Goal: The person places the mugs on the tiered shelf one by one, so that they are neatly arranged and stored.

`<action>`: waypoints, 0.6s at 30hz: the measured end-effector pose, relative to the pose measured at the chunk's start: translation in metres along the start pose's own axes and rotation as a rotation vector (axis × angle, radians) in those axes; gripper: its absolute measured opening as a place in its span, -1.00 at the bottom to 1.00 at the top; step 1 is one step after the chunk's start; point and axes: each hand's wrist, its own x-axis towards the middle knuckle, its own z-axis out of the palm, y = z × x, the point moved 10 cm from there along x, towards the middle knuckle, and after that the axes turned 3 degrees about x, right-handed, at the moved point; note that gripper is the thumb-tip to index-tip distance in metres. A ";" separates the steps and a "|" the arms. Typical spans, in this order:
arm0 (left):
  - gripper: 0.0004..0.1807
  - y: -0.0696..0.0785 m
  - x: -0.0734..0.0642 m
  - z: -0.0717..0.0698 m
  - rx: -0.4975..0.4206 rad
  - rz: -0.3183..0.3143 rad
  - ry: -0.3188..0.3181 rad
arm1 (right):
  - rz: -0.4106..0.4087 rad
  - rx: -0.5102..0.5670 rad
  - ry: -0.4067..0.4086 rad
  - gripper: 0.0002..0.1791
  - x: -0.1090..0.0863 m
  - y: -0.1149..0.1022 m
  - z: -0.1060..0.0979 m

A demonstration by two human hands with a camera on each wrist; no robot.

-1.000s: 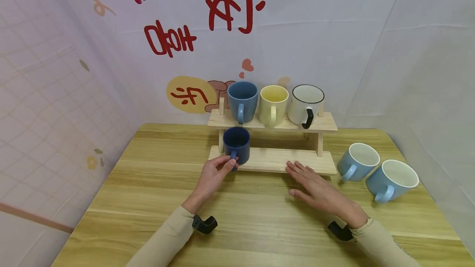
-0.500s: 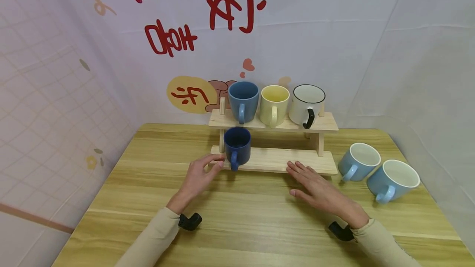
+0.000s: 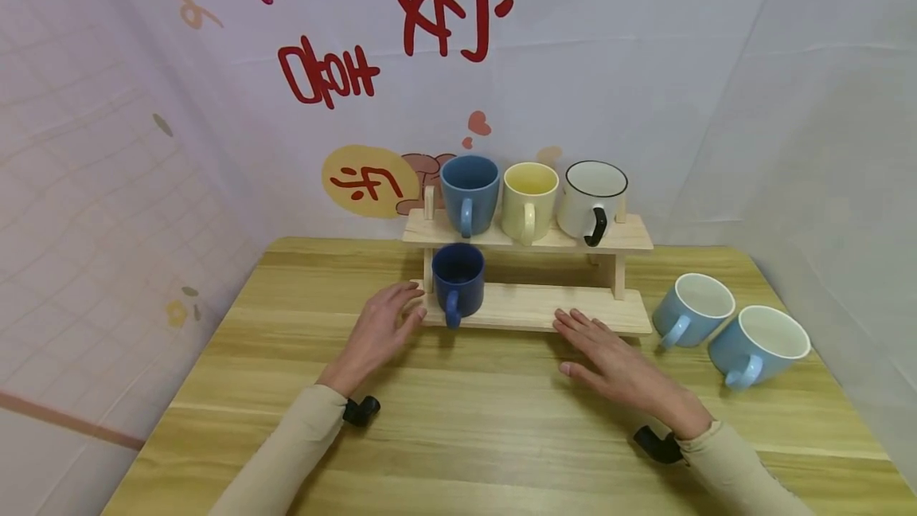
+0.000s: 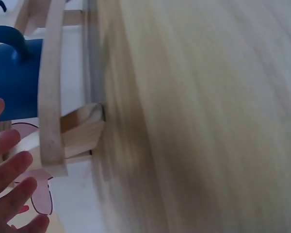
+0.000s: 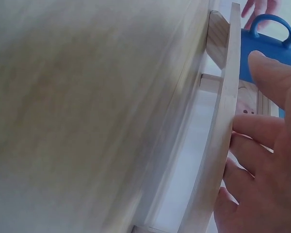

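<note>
A dark blue mug stands upright at the left end of the lower shelf of a two-tier wooden rack, its handle toward me. My left hand is just left of that mug, by the rack's left end, holding nothing. Its fingers are spread and relaxed; in the left wrist view they reach near the shelf board. My right hand lies with straight fingers at the lower shelf's front edge, right of centre. In the right wrist view its fingertips touch the board.
On the upper shelf stand a blue mug, a yellow mug and a white mug with a black handle. Two light blue mugs, one nearer the rack and one farther right, stand on the wooden table.
My left hand has let go of the dark blue mug's handle and moved left to the rack's end. The mug stays in place, and the right hand has not visibly moved.
</note>
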 end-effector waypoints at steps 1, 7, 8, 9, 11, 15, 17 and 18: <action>-0.58 0.000 0.000 0.002 0.025 0.007 -0.006 | 0.003 0.005 0.001 -0.27 0.000 0.000 0.000; -0.50 -0.005 0.001 0.015 0.121 0.016 -0.099 | 0.059 0.069 0.069 -0.34 -0.004 0.006 -0.010; -0.49 -0.006 0.002 0.017 0.126 0.011 -0.117 | 0.069 0.080 0.096 -0.35 -0.006 0.007 -0.014; -0.47 -0.007 0.002 0.019 0.131 0.005 -0.132 | 0.077 0.089 0.127 -0.35 -0.008 0.008 -0.019; -0.44 -0.010 0.002 0.022 0.134 -0.013 -0.160 | 0.080 0.093 0.204 -0.35 -0.014 0.008 -0.030; -0.38 -0.015 0.001 0.026 0.145 -0.042 -0.195 | 0.093 0.090 0.353 -0.35 -0.030 0.009 -0.054; -0.37 -0.016 0.002 0.026 0.142 -0.047 -0.200 | 0.113 0.092 0.423 -0.38 -0.040 0.009 -0.065; -0.36 -0.016 0.002 0.027 0.141 -0.047 -0.199 | 0.126 0.092 0.454 -0.39 -0.046 0.010 -0.071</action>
